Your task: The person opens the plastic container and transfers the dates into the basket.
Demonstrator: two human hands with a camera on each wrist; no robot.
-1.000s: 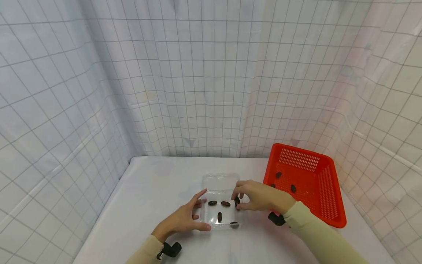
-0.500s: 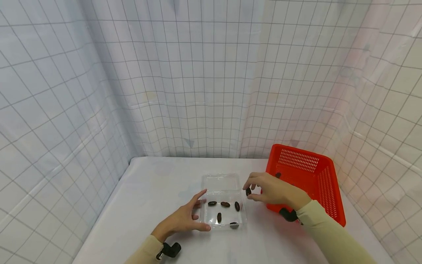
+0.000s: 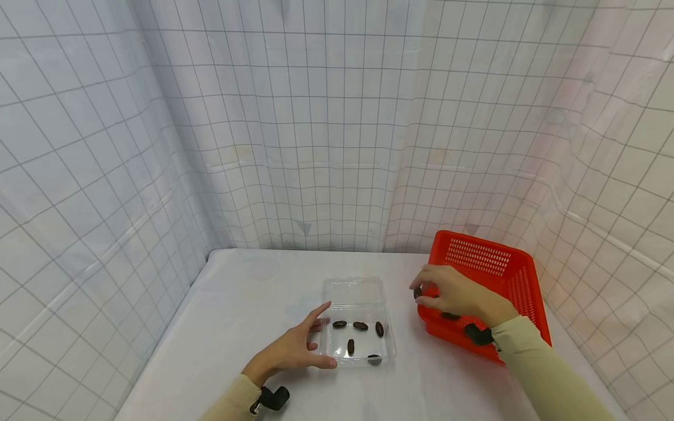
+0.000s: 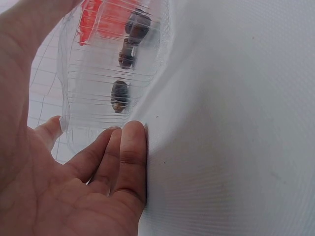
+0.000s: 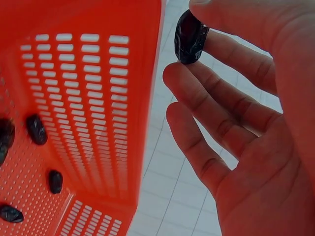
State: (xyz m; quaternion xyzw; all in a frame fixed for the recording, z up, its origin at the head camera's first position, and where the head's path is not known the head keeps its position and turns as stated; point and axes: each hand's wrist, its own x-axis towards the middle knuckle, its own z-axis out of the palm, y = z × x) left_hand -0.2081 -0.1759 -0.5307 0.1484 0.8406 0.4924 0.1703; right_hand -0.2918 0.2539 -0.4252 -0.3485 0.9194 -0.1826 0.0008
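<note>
My right hand (image 3: 455,295) pinches a dark, wrinkled date (image 5: 189,39) between thumb and fingers, just outside the basket's left side. The red plastic basket (image 3: 487,241) has more dates in it, such as the date (image 5: 37,129) seen in the right wrist view. My left hand (image 3: 292,351) lies along the left side of a clear plastic clamshell box (image 3: 365,345), fingers spread and touching it. The box's lid (image 3: 354,291) is folded back. Several dates lie apart inside, among them a date (image 3: 350,346) near the middle.
A white cloth covers the table (image 3: 253,298). White sheets with a dark grid (image 3: 316,117) hang at the back and on both sides. The basket stands at the right of the table, close to the box.
My right hand has moved from over the box's right side rightward and back to the basket's left side, with a date in its fingers. My left hand and the box have stayed put.
</note>
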